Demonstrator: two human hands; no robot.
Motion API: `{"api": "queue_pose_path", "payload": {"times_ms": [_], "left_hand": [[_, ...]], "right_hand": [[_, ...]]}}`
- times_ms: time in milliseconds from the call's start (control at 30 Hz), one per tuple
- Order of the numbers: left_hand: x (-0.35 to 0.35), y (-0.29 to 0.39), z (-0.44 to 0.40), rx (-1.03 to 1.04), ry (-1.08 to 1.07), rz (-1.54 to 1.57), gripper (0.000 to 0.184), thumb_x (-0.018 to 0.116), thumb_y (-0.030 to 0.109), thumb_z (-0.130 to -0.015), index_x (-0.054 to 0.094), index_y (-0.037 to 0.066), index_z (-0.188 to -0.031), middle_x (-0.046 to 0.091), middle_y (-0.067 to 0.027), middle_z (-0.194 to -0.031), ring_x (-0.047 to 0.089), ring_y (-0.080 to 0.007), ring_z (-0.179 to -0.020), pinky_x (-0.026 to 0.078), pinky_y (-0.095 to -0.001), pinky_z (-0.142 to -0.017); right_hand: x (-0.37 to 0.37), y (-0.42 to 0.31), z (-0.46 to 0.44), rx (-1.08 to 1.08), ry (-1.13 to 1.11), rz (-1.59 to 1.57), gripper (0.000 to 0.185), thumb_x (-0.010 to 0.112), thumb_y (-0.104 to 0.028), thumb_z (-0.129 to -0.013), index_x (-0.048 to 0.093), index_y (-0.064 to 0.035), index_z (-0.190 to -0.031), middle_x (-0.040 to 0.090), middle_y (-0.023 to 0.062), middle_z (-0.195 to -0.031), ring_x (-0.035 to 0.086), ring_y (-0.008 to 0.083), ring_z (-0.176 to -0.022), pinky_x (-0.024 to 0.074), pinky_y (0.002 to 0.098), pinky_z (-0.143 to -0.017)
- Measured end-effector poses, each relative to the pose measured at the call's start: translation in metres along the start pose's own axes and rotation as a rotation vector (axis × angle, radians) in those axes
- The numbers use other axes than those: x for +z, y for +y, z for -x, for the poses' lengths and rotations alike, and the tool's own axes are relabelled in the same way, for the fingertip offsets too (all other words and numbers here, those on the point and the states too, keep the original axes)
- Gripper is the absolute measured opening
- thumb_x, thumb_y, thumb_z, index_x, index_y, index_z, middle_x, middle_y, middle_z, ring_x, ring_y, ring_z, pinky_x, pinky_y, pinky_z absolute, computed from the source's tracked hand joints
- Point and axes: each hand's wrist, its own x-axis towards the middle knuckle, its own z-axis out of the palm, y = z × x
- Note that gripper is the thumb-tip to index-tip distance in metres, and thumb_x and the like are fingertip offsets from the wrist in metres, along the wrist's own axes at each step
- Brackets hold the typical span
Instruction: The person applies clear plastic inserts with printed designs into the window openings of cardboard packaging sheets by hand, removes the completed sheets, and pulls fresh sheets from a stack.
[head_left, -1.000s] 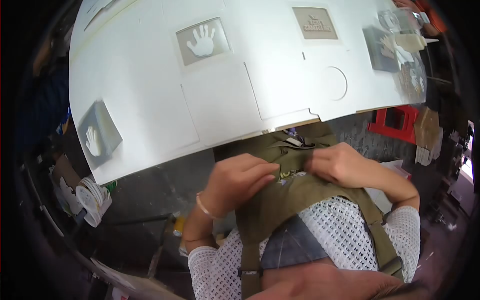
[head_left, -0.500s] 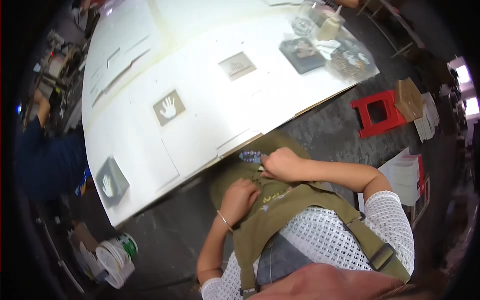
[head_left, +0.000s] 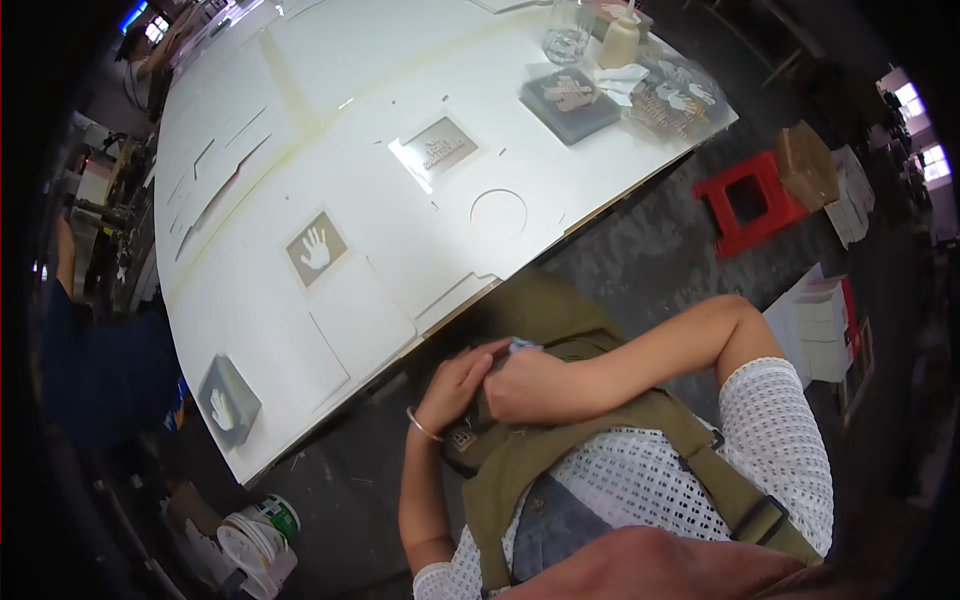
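Note:
My left hand (head_left: 455, 385), with a thin bracelet at the wrist, lies against the front of the olive apron (head_left: 545, 450), its fingers together and their tips partly hidden. Touching it, my right hand (head_left: 527, 386) is curled into a fist, and what it grips is hidden. A small bluish thing (head_left: 521, 345) shows just above the right hand, at the apron's pocket area. Both hands are below the near edge of the white table (head_left: 380, 330).
On the table are a handprint plate (head_left: 316, 248), a lettered plate (head_left: 438, 149), grey handprint blocks (head_left: 229, 400) (head_left: 570, 103), a bottle (head_left: 620, 42) and a glass jar (head_left: 567, 35). A red stool (head_left: 752, 203) stands right, buckets (head_left: 258, 540) lower left. A person in dark blue (head_left: 105, 370) is at left.
My hands have come together in front of the apron, the right one moving left and down onto the left. The view has turned, so the table appears shifted. The beaded bluish thing is now mostly covered.

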Motion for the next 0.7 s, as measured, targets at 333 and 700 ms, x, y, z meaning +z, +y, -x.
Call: {"api": "queue_pose_path", "payload": {"times_ms": [333,700], "left_hand": [[0.005,-0.030,-0.015,-0.193,-0.166,-0.108,0.034,0.051,0.028,-0.092,0.061,0.003,-0.112,0.064,-0.0185,-0.104,0.063,-0.0315,-0.096,0.048,-0.0340,-0.082],[0.009,-0.025,-0.027,-0.219,-0.113,-0.149,0.031,0.052,0.026,-0.092,0.062,0.001,-0.107,0.066,-0.0161,-0.095,0.065,-0.0212,-0.086,0.047,-0.0302,-0.076]], "right_hand": [[-0.190,0.050,0.107,0.442,0.094,-0.002,0.022,0.070,-0.023,-0.075,0.060,-0.0035,-0.077,0.054,0.0066,-0.059,0.056,0.0232,-0.050,0.0420,0.0327,-0.045],[-0.108,0.159,0.207,0.795,0.647,0.762,0.023,0.073,-0.009,-0.074,0.063,0.0022,-0.090,0.057,0.0106,-0.063,0.057,0.0237,-0.053,0.0437,0.0325,-0.048]]}}
